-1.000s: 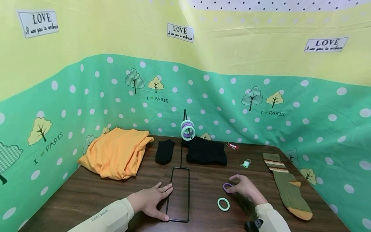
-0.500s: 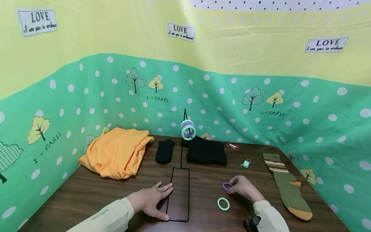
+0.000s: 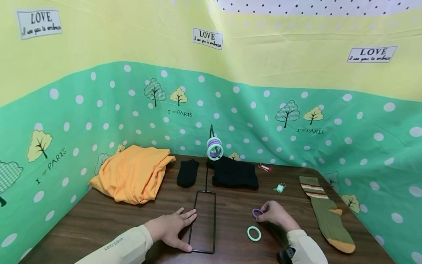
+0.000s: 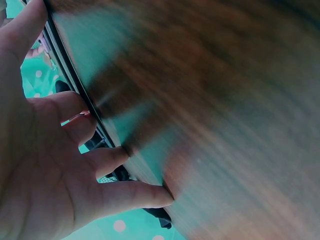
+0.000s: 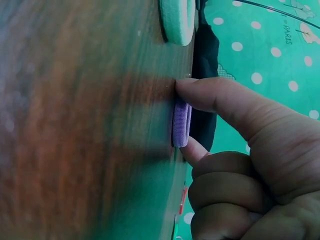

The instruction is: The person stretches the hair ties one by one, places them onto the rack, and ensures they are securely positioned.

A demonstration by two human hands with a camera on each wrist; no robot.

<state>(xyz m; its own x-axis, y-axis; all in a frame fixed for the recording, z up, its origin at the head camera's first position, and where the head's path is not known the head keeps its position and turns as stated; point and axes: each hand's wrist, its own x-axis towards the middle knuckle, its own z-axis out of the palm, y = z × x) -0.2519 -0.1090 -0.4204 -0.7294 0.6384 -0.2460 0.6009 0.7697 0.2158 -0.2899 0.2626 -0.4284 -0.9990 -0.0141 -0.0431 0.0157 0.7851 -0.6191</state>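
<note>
My left hand [image 3: 173, 229] lies with spread, straight fingers on the left side of the black wire stand's [image 3: 215, 220] flat base. In the left wrist view its fingertips touch the rod and tabletop. On the table right of the stand, my right hand [image 3: 276, 215] pinches a purple hair tie [image 5: 181, 125] between thumb and index finger; the other fingers are curled in. That tie still sits on or very near the wood. A mint green hair tie [image 3: 248, 234] lies just in front of it. Several mint and purple hair ties [image 3: 215, 147] hang on the stand's upper arm.
An orange cloth [image 3: 132, 176] is heaped at the back left. Behind the base lie a black sock [image 3: 187, 174] and a folded black cloth [image 3: 235, 174]. Farther right are a red tag [image 3: 265, 167], a green key tag [image 3: 280, 188] and a long olive sock [image 3: 329, 216].
My right hand has closed its fingers on the purple hair tie and shifted slightly left. The left hand stays in place on the base.
</note>
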